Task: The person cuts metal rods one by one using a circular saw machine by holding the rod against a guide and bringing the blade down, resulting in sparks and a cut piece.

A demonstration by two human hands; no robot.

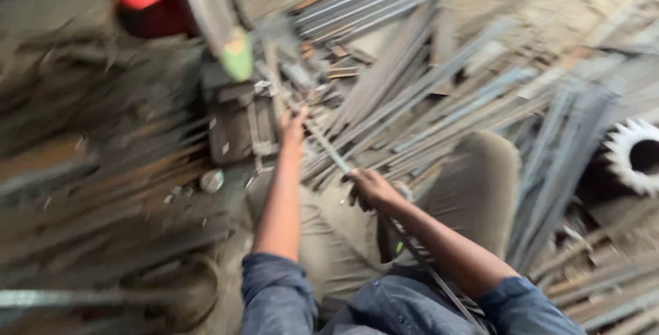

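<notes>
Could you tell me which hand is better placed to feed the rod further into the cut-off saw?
Probably the right hand: it grips the rod behind the left hand, so it can push along the rod's length. The left is at the front by the saw, apparently steadying the rod there. Motion blur hides the finger detail.

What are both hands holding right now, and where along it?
Both grip one thin metal rod: the right hand around its middle, the left hand farther up near the cutting machine. Blur hides the fingers.
</notes>
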